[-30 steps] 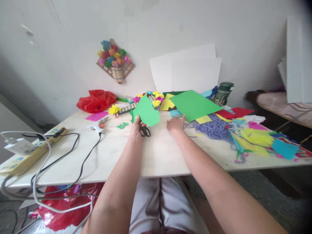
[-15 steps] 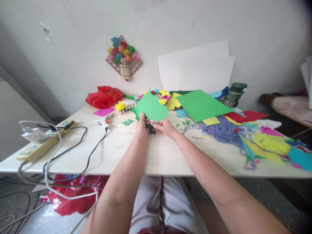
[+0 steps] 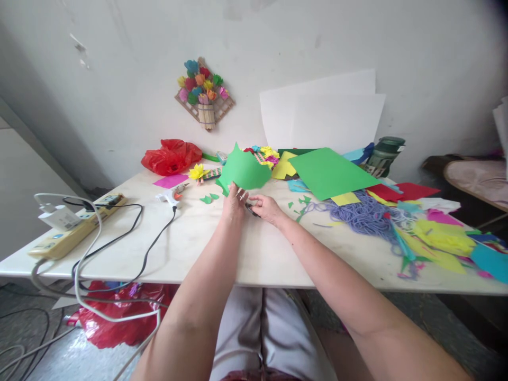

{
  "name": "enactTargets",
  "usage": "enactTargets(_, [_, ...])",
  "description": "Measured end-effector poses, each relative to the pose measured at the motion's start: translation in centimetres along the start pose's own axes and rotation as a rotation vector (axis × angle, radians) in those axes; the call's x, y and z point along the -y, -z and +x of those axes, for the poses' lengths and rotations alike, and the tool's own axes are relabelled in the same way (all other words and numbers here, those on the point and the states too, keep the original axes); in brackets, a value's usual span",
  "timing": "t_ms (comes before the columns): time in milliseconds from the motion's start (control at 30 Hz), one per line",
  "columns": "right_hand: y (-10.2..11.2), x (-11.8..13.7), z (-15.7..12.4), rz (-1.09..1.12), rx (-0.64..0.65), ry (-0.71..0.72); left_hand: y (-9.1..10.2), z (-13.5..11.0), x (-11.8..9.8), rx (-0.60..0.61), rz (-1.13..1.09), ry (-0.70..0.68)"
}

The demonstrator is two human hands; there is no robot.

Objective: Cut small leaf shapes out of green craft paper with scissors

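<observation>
A cut sheet of green paper [image 3: 245,170] is held up above the table, its edge curved and a pointed tip at the top. My left hand [image 3: 234,200] pinches its lower left edge. Close on the right, my right hand [image 3: 266,208] is closed around dark-handled scissors [image 3: 253,210]; the blades are hidden. Small green paper scraps [image 3: 206,199] lie left of my left hand, and more green bits [image 3: 305,200] are scattered right of my right hand.
On the left are a glue gun [image 3: 169,199], a power strip [image 3: 67,233] with cables and a red plastic bag [image 3: 170,157]. To the right lie a large green sheet [image 3: 331,172], purple yarn [image 3: 359,211] and coloured paper. A dark bottle [image 3: 386,156] stands behind.
The scissors have turned, and their handles moved right, into my right hand. The green paper has tilted and shifted slightly left in my left hand.
</observation>
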State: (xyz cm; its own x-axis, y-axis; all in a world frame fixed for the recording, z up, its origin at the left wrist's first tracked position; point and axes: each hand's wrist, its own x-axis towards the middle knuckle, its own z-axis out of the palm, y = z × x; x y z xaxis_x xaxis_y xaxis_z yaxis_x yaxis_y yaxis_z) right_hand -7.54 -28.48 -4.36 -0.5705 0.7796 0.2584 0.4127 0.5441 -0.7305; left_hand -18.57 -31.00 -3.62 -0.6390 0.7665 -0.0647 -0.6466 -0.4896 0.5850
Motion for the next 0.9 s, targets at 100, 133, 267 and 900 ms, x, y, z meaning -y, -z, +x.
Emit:
enactTargets(100, [1.0,0.1,-0.2,-0.170,-0.023,-0.043,0.1,0.2,0.0,-0.027,0.006,-0.038])
enactTargets(133, [1.3,0.1,-0.3,-0.218,-0.021,-0.049,0.2,0.2,0.0,-0.043,0.011,-0.048])
enactTargets(267, [2.1,0.0,-0.6,-0.459,-0.022,-0.073,0.4,0.5,-0.2,-0.094,0.012,-0.079])
enactTargets(900, [4.5,-1.6,-0.4,-0.359,-0.341,-0.086,0.8,1.6,0.0,-0.020,0.163,-0.029])
